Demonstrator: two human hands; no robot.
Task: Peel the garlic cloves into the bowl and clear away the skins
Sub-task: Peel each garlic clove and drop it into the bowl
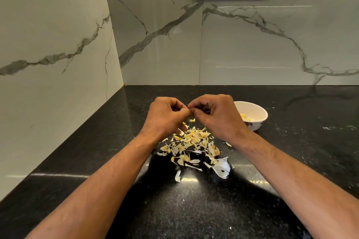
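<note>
Left hand (165,116) and right hand (215,116) met fingertip to fingertip above black counter (194,209), fingers curled, pinching something small between them, probably garlic clove, mostly hidden. Skins (192,143) lay scattered at 6 o'clock beneath hands. White bowl (258,110) sat at 3 o'clock beside right hand, peeled cloves (245,117) inside.

Left hand (167,115) and right hand (215,116), fingers curled, meet fingertip to fingertip above scattered papery garlic skins (192,145) on the black speckled stone table (194,209); white ceramic bowl (256,120) just right.
</note>
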